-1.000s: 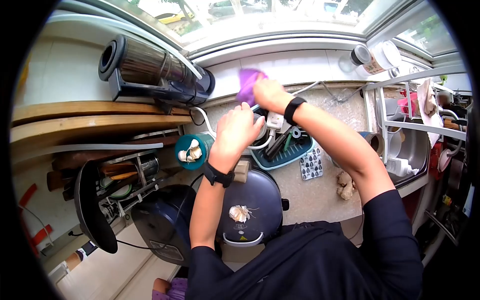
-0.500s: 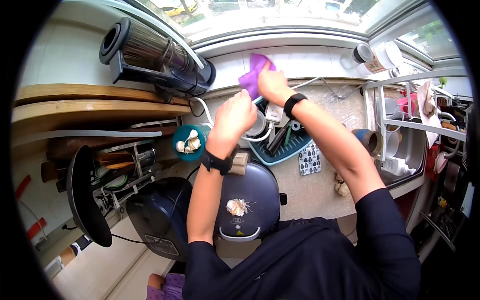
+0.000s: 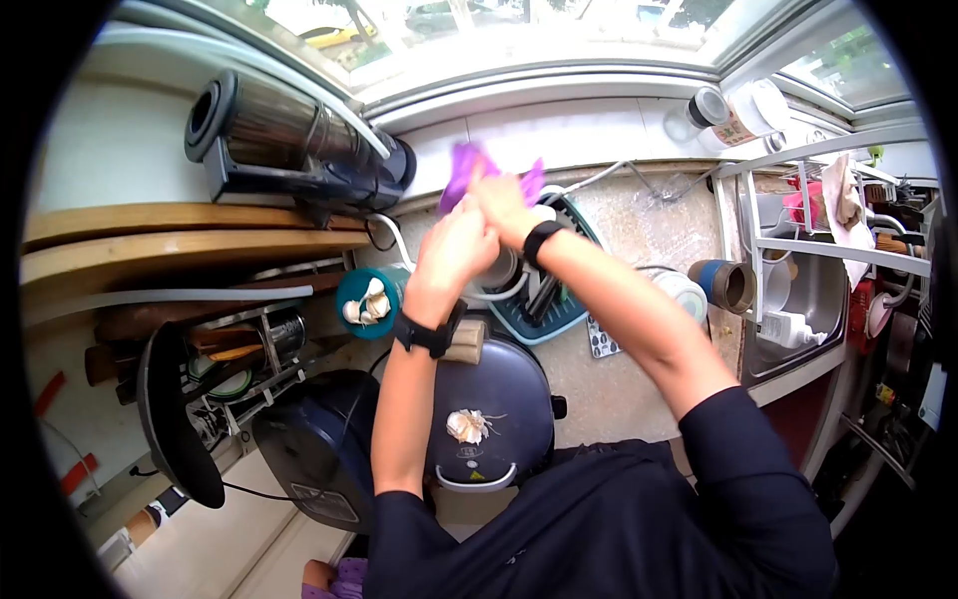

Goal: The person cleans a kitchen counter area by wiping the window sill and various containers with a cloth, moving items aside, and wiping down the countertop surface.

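While white garlic cloves (image 3: 375, 290) sit in a teal cup (image 3: 397, 288) at left, the left hand (image 3: 454, 248) curls its fingers just beside the other; whether it grips anything I cannot tell. Below, a garlic bulb (image 3: 465, 426) rests on a dark appliance lid (image 3: 514, 389). Blurred purple cloth (image 3: 463, 172) hangs near the windowsill (image 3: 589, 130), gripped by the right hand (image 3: 505, 207). Beyond come a blue basket (image 3: 559, 331) and the steel sink (image 3: 840, 290).
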`<action>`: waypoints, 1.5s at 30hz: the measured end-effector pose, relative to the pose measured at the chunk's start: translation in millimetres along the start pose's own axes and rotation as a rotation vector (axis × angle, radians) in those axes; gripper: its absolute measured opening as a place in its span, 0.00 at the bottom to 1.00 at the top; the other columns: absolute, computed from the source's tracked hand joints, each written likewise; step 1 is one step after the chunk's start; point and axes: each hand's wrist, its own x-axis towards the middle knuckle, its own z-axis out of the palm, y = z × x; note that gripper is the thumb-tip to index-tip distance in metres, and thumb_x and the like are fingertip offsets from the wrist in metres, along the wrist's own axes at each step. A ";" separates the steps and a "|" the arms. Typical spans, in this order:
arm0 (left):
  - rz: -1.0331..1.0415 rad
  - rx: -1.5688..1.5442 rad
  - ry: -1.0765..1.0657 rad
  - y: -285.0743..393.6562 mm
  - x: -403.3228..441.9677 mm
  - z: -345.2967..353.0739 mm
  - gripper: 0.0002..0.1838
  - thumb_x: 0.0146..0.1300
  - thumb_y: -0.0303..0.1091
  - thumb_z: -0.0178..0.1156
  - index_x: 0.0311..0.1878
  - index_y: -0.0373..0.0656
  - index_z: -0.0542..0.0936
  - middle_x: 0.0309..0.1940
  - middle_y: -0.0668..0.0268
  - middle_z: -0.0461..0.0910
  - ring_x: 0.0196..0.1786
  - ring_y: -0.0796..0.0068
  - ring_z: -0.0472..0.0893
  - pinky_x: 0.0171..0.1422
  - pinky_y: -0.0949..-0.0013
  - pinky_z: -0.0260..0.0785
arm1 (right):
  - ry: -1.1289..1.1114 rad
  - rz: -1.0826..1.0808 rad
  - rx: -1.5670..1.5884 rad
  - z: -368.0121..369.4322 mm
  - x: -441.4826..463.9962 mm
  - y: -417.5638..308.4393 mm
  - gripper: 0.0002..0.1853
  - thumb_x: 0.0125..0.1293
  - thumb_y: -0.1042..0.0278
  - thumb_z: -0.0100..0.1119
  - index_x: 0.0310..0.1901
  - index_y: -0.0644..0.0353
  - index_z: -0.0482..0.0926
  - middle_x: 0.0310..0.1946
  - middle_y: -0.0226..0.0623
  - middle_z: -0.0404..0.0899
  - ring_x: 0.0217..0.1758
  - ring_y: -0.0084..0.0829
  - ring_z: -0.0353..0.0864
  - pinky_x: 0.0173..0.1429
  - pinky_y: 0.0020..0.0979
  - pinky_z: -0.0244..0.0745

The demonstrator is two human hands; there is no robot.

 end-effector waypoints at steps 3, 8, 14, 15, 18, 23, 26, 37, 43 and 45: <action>0.013 0.001 0.172 -19.4 -11.9 9.7 0.24 0.64 0.36 0.52 0.60 0.34 0.71 0.55 0.41 0.77 0.59 0.42 0.77 0.63 0.50 0.70 | -0.203 -0.186 0.540 8.2 2.5 -12.8 0.29 0.68 0.63 0.48 0.71 0.54 0.64 0.45 0.56 0.84 0.50 0.50 0.83 0.55 0.48 0.74; 0.079 0.046 0.296 -14.6 -57.7 -14.8 0.34 0.66 0.42 0.57 0.70 0.32 0.64 0.62 0.41 0.74 0.60 0.43 0.77 0.65 0.50 0.70 | 0.078 -0.144 0.743 -49.3 -2.5 6.9 0.18 0.57 0.75 0.55 0.50 0.62 0.83 0.44 0.56 0.84 0.49 0.52 0.84 0.53 0.44 0.77; 0.141 -0.024 0.339 6.6 -108.8 -26.5 0.38 0.66 0.45 0.59 0.73 0.34 0.61 0.66 0.41 0.70 0.64 0.44 0.74 0.68 0.53 0.67 | 0.025 -0.085 1.224 -168.4 -77.6 41.0 0.13 0.61 0.80 0.50 0.44 0.62 0.82 0.34 0.27 0.82 0.37 0.16 0.77 0.41 0.22 0.73; 0.176 -0.037 0.353 16.5 -117.7 -25.8 0.42 0.64 0.46 0.62 0.76 0.37 0.57 0.68 0.41 0.67 0.64 0.42 0.74 0.68 0.53 0.67 | 0.031 -0.119 1.263 -187.3 -100.6 41.2 0.13 0.60 0.80 0.51 0.44 0.62 0.82 0.34 0.27 0.82 0.38 0.16 0.77 0.43 0.22 0.72; 0.293 -0.216 0.447 64.6 -151.6 -29.7 0.48 0.61 0.46 0.66 0.78 0.43 0.52 0.68 0.42 0.65 0.64 0.40 0.73 0.67 0.52 0.69 | -0.036 -0.203 1.382 -225.2 -165.6 48.2 0.12 0.60 0.77 0.55 0.46 0.63 0.81 0.38 0.29 0.82 0.43 0.20 0.80 0.50 0.23 0.74; 0.500 -0.748 0.412 120.1 -161.0 4.7 0.47 0.59 0.39 0.68 0.79 0.52 0.54 0.61 0.46 0.73 0.59 0.50 0.80 0.56 0.58 0.77 | -0.017 -0.236 1.719 -269.2 -249.9 50.0 0.19 0.67 0.76 0.55 0.59 0.64 0.74 0.50 0.38 0.80 0.50 0.25 0.81 0.57 0.28 0.77; 0.583 -1.215 0.294 144.7 -142.4 37.9 0.25 0.65 0.26 0.59 0.67 0.38 0.72 0.50 0.54 0.83 0.48 0.67 0.84 0.52 0.63 0.77 | 0.300 -0.119 1.524 -257.7 -271.3 56.9 0.20 0.73 0.72 0.52 0.65 0.63 0.69 0.52 0.39 0.79 0.51 0.24 0.80 0.56 0.26 0.77; 0.456 -1.553 0.292 179.1 -86.9 93.4 0.45 0.58 0.18 0.56 0.80 0.43 0.51 0.69 0.53 0.64 0.68 0.60 0.72 0.64 0.66 0.71 | 0.392 0.154 1.079 -207.3 -200.2 96.3 0.17 0.66 0.70 0.62 0.55 0.63 0.77 0.43 0.40 0.84 0.43 0.29 0.84 0.46 0.31 0.81; 0.252 -1.563 0.320 140.6 -54.1 66.9 0.40 0.65 0.24 0.55 0.80 0.49 0.53 0.77 0.48 0.54 0.78 0.54 0.58 0.77 0.60 0.55 | 0.187 0.350 0.551 -177.2 -63.5 106.0 0.23 0.53 0.60 0.63 0.49 0.64 0.82 0.43 0.52 0.85 0.47 0.48 0.86 0.53 0.40 0.79; 0.203 -1.490 0.381 121.4 -33.4 64.1 0.40 0.66 0.25 0.55 0.80 0.48 0.53 0.77 0.47 0.53 0.79 0.53 0.56 0.77 0.60 0.53 | 0.197 0.346 0.382 -130.8 -23.1 111.2 0.21 0.54 0.59 0.60 0.45 0.66 0.85 0.44 0.59 0.84 0.49 0.54 0.85 0.56 0.43 0.79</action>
